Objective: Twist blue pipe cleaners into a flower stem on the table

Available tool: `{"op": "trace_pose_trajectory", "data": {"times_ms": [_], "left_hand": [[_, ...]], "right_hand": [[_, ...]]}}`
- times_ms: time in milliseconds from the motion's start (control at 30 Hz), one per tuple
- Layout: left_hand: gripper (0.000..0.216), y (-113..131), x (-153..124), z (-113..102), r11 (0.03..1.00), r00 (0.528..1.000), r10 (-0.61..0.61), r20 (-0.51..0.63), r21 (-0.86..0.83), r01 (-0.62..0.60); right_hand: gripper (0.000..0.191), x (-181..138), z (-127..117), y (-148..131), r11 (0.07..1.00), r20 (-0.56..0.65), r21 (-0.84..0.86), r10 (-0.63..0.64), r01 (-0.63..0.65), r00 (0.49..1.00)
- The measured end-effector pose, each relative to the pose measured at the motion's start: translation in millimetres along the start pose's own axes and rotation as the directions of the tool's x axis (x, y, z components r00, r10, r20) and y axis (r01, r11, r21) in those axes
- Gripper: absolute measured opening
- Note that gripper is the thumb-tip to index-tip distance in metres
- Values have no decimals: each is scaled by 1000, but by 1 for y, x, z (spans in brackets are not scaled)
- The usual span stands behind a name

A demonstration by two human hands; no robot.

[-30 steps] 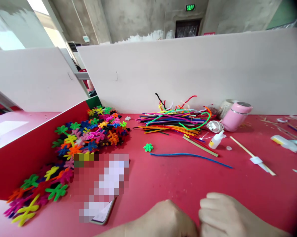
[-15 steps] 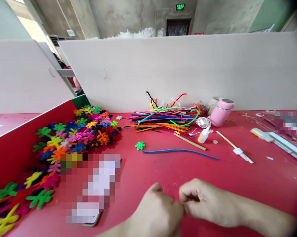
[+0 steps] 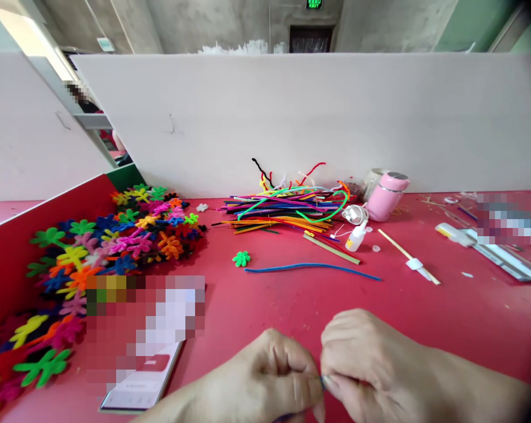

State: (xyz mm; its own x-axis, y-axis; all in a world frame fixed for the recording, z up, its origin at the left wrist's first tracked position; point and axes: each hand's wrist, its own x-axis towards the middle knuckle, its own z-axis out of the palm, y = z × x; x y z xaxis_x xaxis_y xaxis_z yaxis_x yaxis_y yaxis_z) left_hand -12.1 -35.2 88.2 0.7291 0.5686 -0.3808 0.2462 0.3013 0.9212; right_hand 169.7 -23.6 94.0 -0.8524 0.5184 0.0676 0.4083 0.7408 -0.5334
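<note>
At the lower middle, my left hand is closed in a pinch with its fingertips against those of my right hand. A small dark blue piece, looking like pipe cleaner, peeks out below my left fingers, and a trace of blue shows where the fingertips meet. My fingers hide most of it. My right hand is curled, thumb pressed to the forefinger. Beyond the hands a long blue pipe cleaner lies across the red table, beside a green pipe-cleaner flower.
Colourful pipe-cleaner flowers heap at left by a red side panel. A phone lies near my left forearm. Farther back are bundled pipe cleaners, a glue bottle, a pink flask and a thin stick. A white board stands behind.
My right hand has rolled over, its back now facing up and its finger opening hidden. My left thumb and forefinger now show in a pinch. The whole view has shifted slightly.
</note>
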Motion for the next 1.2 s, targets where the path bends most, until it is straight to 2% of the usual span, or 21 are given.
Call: {"op": "trace_pose_trajectory", "data": {"times_ms": [100,167,233,300,367,433,500,600,700,800,900,1033,1100,1200], "left_hand": [[27,6,-1,2,952,994,65,-83,304,-37],[26,1,3,4,843,980,156,-124,533,-67],[23,-10,8,6,674,938,331,-102,722,-159],[17,-21,14,7,487,856,508,-96,851,-194],[18,-28,17,7,372,816,572,-81,913,-170],[20,-27,18,6,332,809,581,-90,934,-134],[21,-23,16,5,371,816,563,-128,922,-111],[20,-14,15,5,577,834,491,-250,811,-96],[20,-8,19,5,821,840,360,-407,566,-78],[22,-8,25,4,942,827,243,-506,326,-78],[19,-10,29,3,987,845,154,-512,125,-104],[18,-10,29,3,990,872,107,-477,-27,-137],[19,-8,29,3,986,866,99,-490,-66,-150],[22,-7,32,2,973,834,90,-544,-129,-190]], "right_hand": [[25,2,4,-1,937,82,266,210,-225,974],[23,2,9,0,839,134,445,284,-314,949],[20,3,14,2,737,165,577,317,-352,934],[20,5,17,5,660,173,653,346,-371,922],[21,8,18,7,623,159,690,365,-368,917],[21,10,18,11,613,152,708,355,-352,923],[22,13,16,14,607,157,715,344,-347,926],[23,15,12,19,643,129,681,366,-350,922],[25,19,10,24,736,27,590,394,-332,919],[26,23,12,28,773,-39,557,389,-303,920],[25,26,12,31,794,-63,541,369,-279,927],[25,28,5,30,879,-97,395,329,-267,939],[25,29,1,30,908,-111,339,300,-247,948],[25,32,0,31,894,-135,379,310,-240,941]]}}
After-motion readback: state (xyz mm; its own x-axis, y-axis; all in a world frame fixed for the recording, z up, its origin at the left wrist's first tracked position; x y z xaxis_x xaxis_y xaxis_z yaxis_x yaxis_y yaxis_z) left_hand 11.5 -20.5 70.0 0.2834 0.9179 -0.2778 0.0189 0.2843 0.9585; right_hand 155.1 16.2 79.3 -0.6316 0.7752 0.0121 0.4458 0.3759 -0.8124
